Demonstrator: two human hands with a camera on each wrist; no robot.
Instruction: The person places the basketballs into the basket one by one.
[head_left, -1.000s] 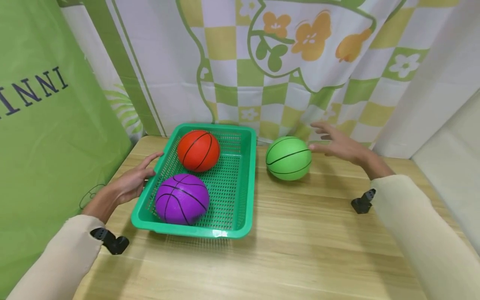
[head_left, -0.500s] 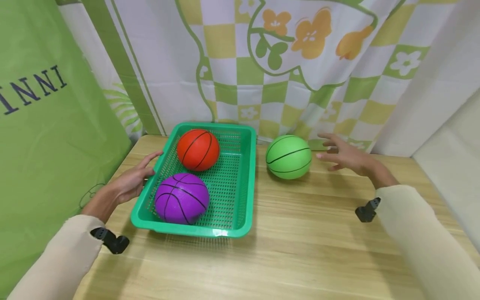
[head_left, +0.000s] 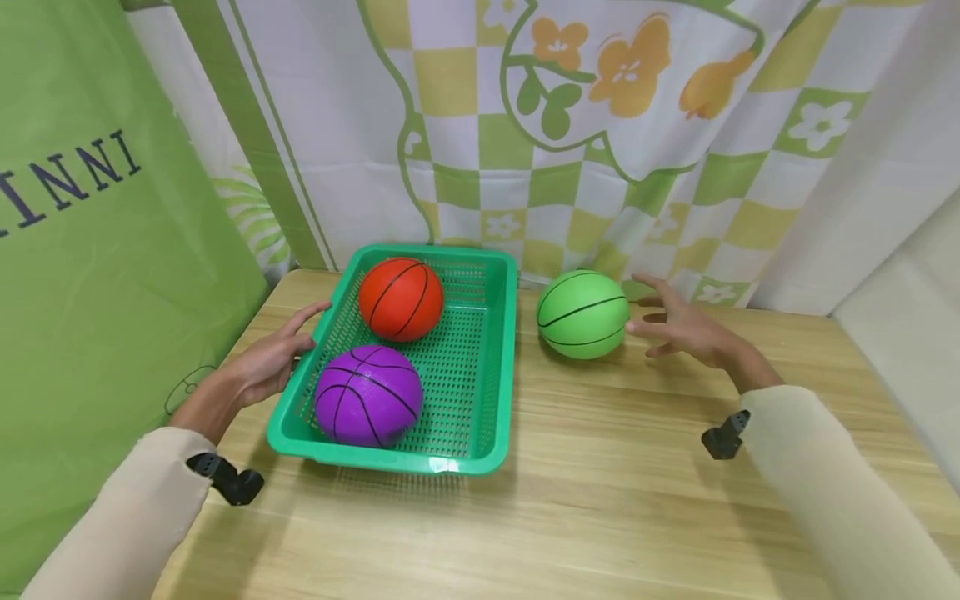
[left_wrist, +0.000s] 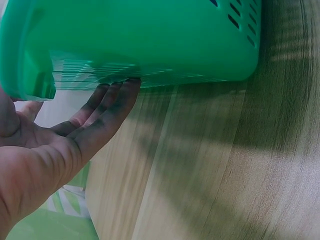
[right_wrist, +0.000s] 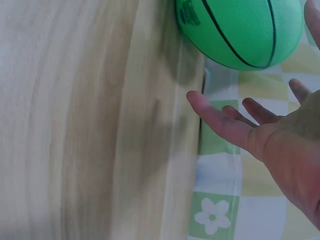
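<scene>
A green plastic basket (head_left: 505,375) stands on the wooden table, holding a red ball (head_left: 401,300) at its back left and a purple ball (head_left: 367,397) at its front left. Against the basket's left side rests my left hand (head_left: 262,367); in the left wrist view its long fingers (left_wrist: 112,112) lie nearly straight along the outer wall. A light green ball (head_left: 583,314) with black lines sits right of the basket. Close to that ball's right side is my right hand (head_left: 690,331), fingers spread, holding nothing. Whether its thumb touches the ball, I cannot tell.
The wooden tabletop (head_left: 600,500) extends in front of the basket. Behind it hangs a patterned curtain (head_left: 510,150), close to the green ball. A green cloth (head_left: 112,333) hangs at the left, and a pale wall (head_left: 915,258) borders the right.
My right hand drew away rightward from the green ball, then came back close to it. The left hand, basket and balls hold their places; the head view shifted slightly.
</scene>
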